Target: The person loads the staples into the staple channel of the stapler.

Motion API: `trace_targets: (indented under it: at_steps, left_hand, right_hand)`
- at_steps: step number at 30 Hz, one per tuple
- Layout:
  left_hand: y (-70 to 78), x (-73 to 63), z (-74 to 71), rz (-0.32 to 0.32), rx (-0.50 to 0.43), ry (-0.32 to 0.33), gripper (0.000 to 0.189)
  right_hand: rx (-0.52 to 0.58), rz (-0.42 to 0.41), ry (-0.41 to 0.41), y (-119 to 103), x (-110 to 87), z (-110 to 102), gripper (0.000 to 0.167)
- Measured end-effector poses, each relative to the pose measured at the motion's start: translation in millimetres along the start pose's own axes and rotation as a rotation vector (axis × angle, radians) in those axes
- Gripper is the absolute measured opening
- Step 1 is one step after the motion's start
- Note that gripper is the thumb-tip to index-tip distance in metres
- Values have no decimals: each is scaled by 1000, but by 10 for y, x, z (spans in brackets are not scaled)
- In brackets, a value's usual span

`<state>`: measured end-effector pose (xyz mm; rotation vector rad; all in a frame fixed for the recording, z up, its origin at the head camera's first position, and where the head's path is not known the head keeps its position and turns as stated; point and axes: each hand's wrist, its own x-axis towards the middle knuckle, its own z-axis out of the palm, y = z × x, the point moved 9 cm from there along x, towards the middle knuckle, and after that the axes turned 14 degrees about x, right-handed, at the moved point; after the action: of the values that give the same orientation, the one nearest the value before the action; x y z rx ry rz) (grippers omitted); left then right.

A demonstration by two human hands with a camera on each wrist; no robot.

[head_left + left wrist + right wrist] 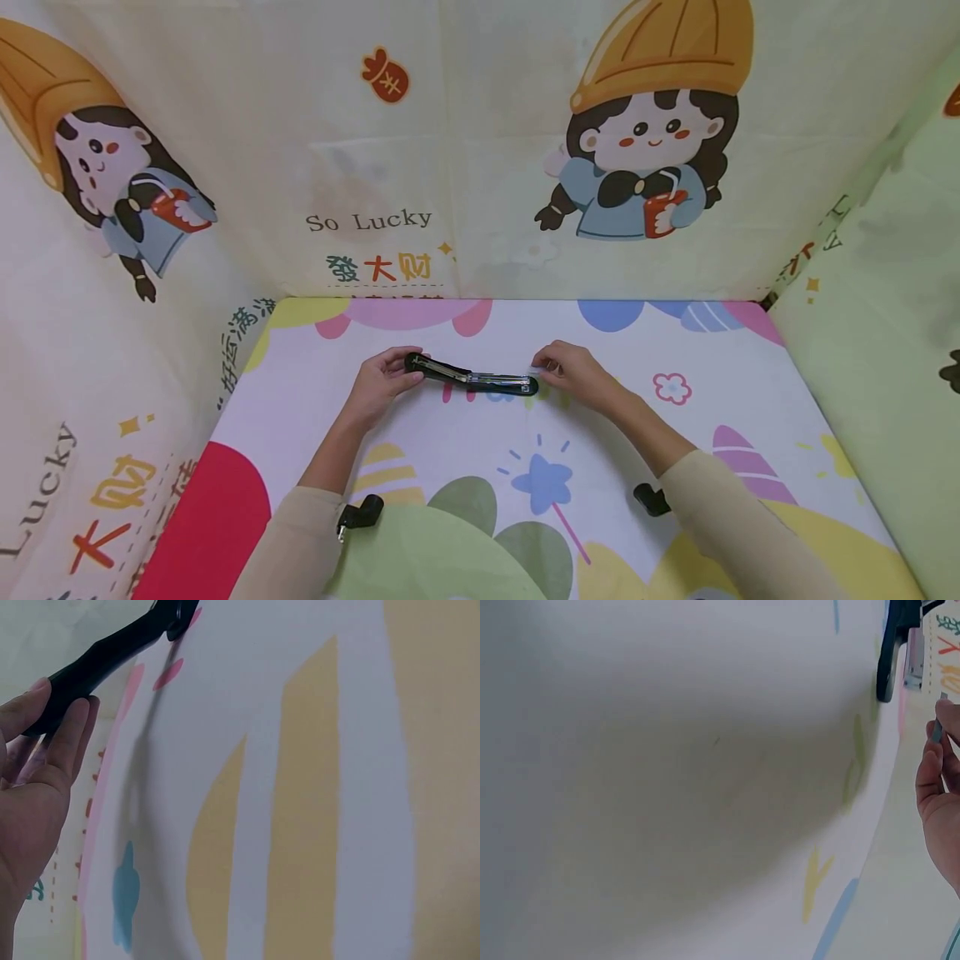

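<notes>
A black stapler (491,386) is folded wide open over the table, its metal staple channel facing up. My left hand (378,387) grips the end of its top arm between thumb and fingers. The left wrist view shows that dark arm (97,664) from the side, with a shadow below it on the cloth. My right hand (576,375) is at the stapler's other end and pinches a small grey strip of staples (937,732) between thumb and fingers. Close by in the right wrist view is the front end of the stapler's black base (886,679).
A brightly printed cloth (450,442) covers the table. Pale printed sheets (487,167) stand as walls behind and at both sides. A black wrist device (362,512) sits at the left sleeve, another (651,500) at the right sleeve.
</notes>
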<state>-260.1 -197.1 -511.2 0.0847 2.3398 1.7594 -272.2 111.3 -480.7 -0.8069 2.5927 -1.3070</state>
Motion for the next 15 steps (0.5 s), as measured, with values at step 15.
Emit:
trace_targets:
  at_steps: [15]
  left_hand:
    - [51, -6, -4, 18, -13, -11, 53]
  right_hand:
    - [-24, -6, -109, -254, 308, 353, 19]
